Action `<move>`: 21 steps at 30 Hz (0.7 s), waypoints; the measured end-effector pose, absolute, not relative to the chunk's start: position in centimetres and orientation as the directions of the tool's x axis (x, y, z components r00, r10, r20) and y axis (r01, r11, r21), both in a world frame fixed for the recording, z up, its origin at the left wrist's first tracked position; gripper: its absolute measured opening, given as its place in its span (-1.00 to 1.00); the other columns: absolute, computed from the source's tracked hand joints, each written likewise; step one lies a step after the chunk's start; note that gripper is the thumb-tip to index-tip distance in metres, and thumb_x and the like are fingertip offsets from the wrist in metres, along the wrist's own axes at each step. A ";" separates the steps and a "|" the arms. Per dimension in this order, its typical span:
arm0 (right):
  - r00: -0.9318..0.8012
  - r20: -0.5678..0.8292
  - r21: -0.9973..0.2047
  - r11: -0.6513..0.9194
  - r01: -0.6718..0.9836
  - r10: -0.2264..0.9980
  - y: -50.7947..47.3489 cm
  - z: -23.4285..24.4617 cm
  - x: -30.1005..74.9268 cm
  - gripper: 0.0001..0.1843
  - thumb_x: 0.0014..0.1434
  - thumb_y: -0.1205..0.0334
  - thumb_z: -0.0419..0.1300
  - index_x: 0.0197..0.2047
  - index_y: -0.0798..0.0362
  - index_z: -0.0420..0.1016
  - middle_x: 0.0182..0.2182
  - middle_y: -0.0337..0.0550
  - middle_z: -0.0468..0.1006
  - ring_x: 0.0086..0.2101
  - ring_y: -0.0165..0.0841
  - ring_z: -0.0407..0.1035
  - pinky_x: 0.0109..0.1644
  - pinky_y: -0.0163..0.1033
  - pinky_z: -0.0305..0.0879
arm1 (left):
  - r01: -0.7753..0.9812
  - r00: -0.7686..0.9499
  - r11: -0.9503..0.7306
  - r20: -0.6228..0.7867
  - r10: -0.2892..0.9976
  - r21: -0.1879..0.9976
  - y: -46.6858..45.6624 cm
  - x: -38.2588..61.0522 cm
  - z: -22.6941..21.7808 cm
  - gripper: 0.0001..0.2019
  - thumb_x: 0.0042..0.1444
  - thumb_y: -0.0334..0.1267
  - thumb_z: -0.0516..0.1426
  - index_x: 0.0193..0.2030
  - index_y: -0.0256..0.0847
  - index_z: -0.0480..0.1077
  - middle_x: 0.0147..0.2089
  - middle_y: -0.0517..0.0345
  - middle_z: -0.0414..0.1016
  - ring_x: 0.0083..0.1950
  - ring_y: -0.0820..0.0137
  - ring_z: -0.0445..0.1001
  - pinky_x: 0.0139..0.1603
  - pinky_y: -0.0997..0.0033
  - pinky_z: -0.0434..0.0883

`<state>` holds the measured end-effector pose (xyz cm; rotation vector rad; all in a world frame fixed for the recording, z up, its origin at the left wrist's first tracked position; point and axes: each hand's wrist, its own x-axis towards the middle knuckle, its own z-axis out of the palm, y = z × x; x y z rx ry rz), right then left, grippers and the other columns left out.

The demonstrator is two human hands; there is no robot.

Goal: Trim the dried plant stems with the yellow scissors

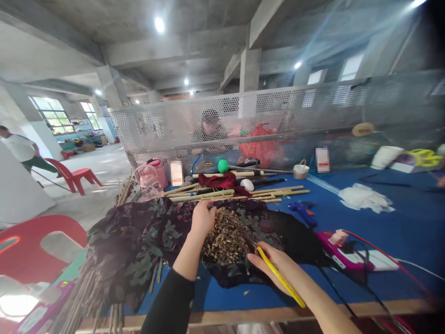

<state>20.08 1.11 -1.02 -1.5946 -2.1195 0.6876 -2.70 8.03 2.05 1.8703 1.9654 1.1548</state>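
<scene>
A heap of dry brown plant bits (pixel 227 237) lies on a dark floral cloth (pixel 139 239) spread over the blue table. At the heap's upper left edge is my left hand (pixel 203 218), its fingers bent together; what they hold, if anything, is hidden. My right hand (pixel 273 262), at the heap's lower right, grips a slim tool with a yellow handle (pixel 282 278). The tool's dark tip points into the heap, and its exact kind is unclear.
Behind the cloth lie thin sticks (pixel 288 191), a green ball (pixel 223 166) and dark red cloth (pixel 217 181). To the right are a blue glue gun (pixel 302 212), a pink power strip (pixel 335 250) with cables and white gloves (pixel 365 197). A person sits behind the perforated metal screen (pixel 156 125).
</scene>
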 end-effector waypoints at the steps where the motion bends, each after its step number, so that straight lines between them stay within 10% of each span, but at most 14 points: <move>1: -0.269 0.017 -0.592 0.226 0.774 0.963 1.0 -1.1 20.1 -0.53 0.07 -0.26 -0.02 -0.34 -0.01 0.35 -0.48 -0.18 0.53 -0.42 -0.29 0.42 -0.40 -0.33 0.19 | 0.748 -0.122 -0.130 0.329 0.937 0.650 8.9 -2.2 2.3 -0.71 0.04 -0.26 0.09 -0.10 -0.29 0.46 -0.11 -0.06 0.52 -0.06 0.28 0.44 0.01 0.37 0.30; 11: -0.337 -0.086 -0.339 0.290 0.895 0.938 2.3 0.2 20.2 -0.50 0.07 -0.24 0.01 -0.20 0.03 0.38 -0.37 0.00 0.58 -0.27 -0.05 0.48 -0.30 -0.19 0.24 | 0.716 0.326 -0.241 -0.009 0.945 0.655 12.6 -4.0 0.7 -0.59 -0.20 0.06 0.22 -0.25 -0.14 0.55 -0.26 0.08 0.59 -0.20 0.20 0.51 -0.10 0.34 0.37; 21: -0.343 -0.125 -0.327 0.288 0.900 0.931 2.5 0.6 20.1 -0.50 0.05 -0.23 0.03 -0.19 0.01 0.41 -0.33 0.00 0.59 -0.26 -0.07 0.48 -0.29 -0.19 0.27 | 0.704 0.226 -0.345 0.264 0.938 0.621 10.9 -5.3 1.0 -0.66 -0.08 -0.29 0.17 -0.10 -0.17 0.49 -0.07 0.06 0.53 0.01 0.23 0.43 0.11 0.31 0.26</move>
